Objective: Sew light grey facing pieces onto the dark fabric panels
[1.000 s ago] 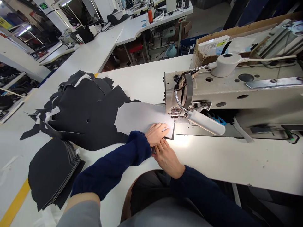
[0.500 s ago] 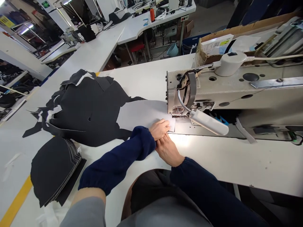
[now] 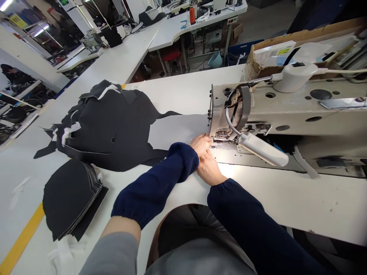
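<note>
Left hand (image 3: 200, 144) and right hand (image 3: 209, 171), pressed together, flatten the grey panel (image 3: 177, 131) toward the presser foot (image 3: 220, 134) at 1 o'clock.

Tally in progress: one left hand (image 3: 200, 145) and one right hand (image 3: 210, 172) are showing, with two navy sleeves (image 3: 155, 187) covering the forearms. One sewing machine (image 3: 286, 110) is standing right, carrying one lamp (image 3: 262, 149). One grey panel (image 3: 177, 131) and one black sheet (image 3: 109, 130) are lying left of it. One stack of black pieces (image 3: 71, 194) is sitting near left. One cardboard box (image 3: 272, 57) is standing far right, and one orange thread cone (image 3: 192, 15) is standing far.
</note>
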Demonstrator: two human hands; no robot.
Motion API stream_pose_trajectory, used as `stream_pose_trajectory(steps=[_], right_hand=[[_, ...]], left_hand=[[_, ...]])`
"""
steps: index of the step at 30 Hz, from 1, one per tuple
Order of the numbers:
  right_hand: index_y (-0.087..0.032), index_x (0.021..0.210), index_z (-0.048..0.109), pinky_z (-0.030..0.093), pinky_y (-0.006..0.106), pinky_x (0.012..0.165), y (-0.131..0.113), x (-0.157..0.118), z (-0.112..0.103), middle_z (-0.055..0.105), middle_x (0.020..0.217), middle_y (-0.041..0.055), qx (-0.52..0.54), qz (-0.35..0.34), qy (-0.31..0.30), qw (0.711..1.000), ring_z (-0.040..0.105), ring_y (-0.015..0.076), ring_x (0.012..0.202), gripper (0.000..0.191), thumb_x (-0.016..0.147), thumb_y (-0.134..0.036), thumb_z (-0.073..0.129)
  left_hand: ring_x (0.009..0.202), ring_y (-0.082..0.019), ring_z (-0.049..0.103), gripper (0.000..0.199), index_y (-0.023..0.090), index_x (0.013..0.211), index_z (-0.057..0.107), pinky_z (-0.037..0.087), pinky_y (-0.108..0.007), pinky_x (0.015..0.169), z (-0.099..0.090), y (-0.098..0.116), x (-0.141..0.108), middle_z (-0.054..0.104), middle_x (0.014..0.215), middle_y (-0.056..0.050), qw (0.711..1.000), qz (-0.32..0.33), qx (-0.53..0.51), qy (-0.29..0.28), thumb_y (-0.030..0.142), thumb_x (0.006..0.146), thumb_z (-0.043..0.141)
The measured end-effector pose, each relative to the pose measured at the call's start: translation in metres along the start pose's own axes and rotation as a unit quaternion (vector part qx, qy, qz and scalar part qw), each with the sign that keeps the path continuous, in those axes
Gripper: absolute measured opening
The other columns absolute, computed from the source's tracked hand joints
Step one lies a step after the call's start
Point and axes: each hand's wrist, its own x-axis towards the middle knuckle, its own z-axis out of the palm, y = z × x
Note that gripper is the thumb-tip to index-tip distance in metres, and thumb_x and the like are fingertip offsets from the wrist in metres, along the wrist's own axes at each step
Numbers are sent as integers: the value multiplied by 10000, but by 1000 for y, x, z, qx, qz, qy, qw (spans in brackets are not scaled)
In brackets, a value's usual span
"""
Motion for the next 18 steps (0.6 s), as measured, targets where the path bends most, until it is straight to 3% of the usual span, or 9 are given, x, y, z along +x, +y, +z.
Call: stream_pose_trajectory(steps=[5, 7, 11, 15, 18], right_hand=[[-25, 1063, 644, 314, 532, 1047, 4, 2, -6, 627, 1033, 207, 19, 16, -11, 1000, 533, 319, 1071, 321, 824, -91, 439], [-24, 1122, 608, 324, 521, 1038, 3, -5, -16, 602, 1110, 210, 38, 18, 1, 999, 514, 308, 1110, 330, 866, -127, 426], [-56, 1213, 529, 339, 499, 1025, 2, -41, -39, 500, 1299, 185, 71, 52, 22, 996, 412, 289, 1248, 343, 947, -207, 373], [-97, 1213, 513, 346, 498, 1026, 2, -83, -53, 464, 1346, 161, 69, 85, 42, 993, 358, 288, 1300, 322, 957, -225, 364], [-90, 1194, 516, 372, 505, 1008, 3, -96, -54, 461, 1342, 174, 63, 92, 51, 993, 326, 315, 1316, 305, 949, -219, 387]], left_hand=[[1026, -255, 518, 227, 106, 997, 607, 435, -318, 816, -4, 0, 9, 576, 1070, -129, 998, 0, 68, -8, 198, 807, 522], [1001, -259, 528, 232, 93, 987, 613, 428, -330, 804, -7, 0, 7, 576, 1064, -140, 997, 1, 74, 1, 203, 796, 540], [1011, -255, 506, 193, 105, 956, 624, 387, -363, 810, -12, -1, 0, 575, 1061, -129, 996, 11, 83, 32, 168, 821, 501], [1073, -258, 452, 209, 140, 984, 612, 373, -377, 791, -13, -2, -3, 550, 1142, -112, 996, 17, 80, 42, 164, 868, 440], [1104, -271, 419, 203, 145, 1001, 601, 381, -384, 784, -12, 1, -4, 526, 1183, -115, 996, 10, 79, 40, 177, 865, 454]])
